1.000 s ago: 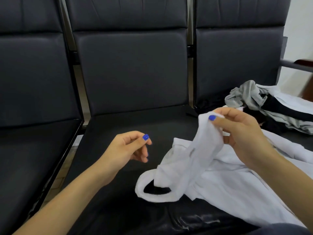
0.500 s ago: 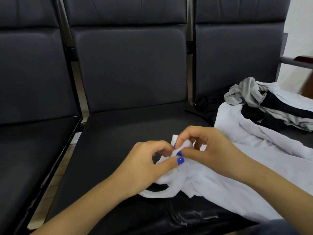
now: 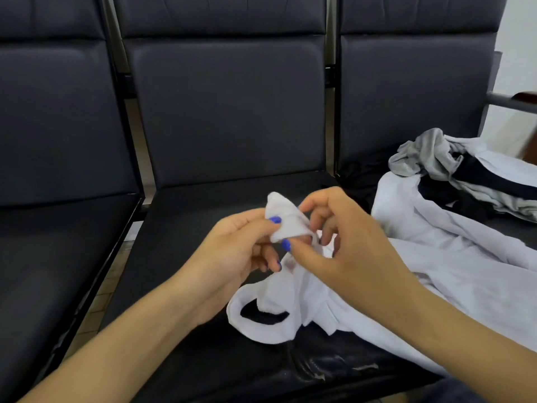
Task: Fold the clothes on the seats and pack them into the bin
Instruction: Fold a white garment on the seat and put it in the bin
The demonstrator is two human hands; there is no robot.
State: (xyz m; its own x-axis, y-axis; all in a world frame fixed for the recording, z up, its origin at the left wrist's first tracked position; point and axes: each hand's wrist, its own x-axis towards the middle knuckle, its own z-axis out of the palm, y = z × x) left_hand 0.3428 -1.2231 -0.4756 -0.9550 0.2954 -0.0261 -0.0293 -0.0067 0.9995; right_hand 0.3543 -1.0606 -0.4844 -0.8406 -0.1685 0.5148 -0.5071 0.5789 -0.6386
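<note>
A white T-shirt (image 3: 453, 266) lies crumpled across the middle and right black seats, its neck opening (image 3: 261, 315) near the front edge of the middle seat (image 3: 186, 216). My left hand (image 3: 241, 248) pinches a bunched corner of the white T-shirt between thumb and fingers, lifted above the seat. My right hand (image 3: 348, 242) is beside it, its thumb and fingertips pinching the same piece of cloth. No bin is in view.
A pile of grey, black and white clothes (image 3: 465, 175) sits on the right seat against its backrest. A metal armrest (image 3: 511, 101) runs at the far right. The left seat (image 3: 58, 245) holds nothing. Floor tiles show between the seats.
Earlier my right hand alone held the cloth up while my left hung apart. My hands came together low on the shirt, and now both have lifted the bunched corner slightly higher.
</note>
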